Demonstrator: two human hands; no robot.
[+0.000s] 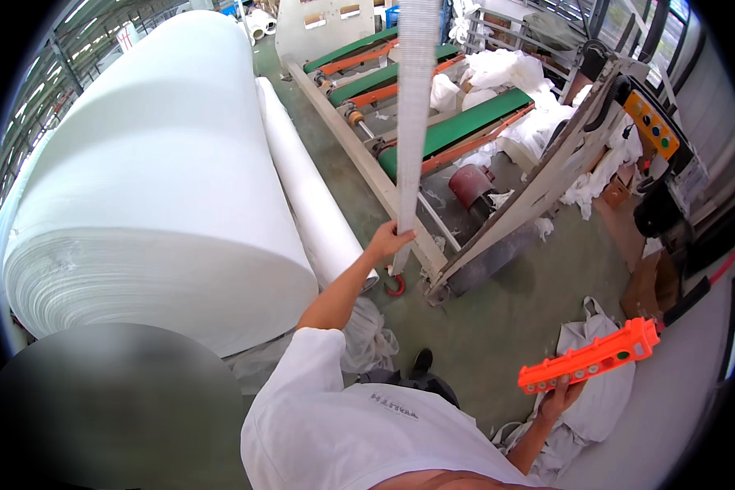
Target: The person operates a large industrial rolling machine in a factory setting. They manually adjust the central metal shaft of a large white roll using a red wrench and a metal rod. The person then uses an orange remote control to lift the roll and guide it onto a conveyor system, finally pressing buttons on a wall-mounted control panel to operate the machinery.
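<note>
A long pale webbing strap comes down from the top of the view, and my left hand is closed around its lower part. Just beneath that hand, a red hook shows near the strap's lower end; how the two are joined is hidden. My right hand holds an orange pendant control from below, its row of buttons partly facing me. A cable sleeve leaves the control at its far right end. Left of my left hand lies a slim white roll, alongside a huge white fabric roll.
Ahead stands a machine frame with green belts, orange bars and a dark red motor. Its upright side plate rises at right, near a yellow button panel. White scrap material and a crumpled pale sack lie about.
</note>
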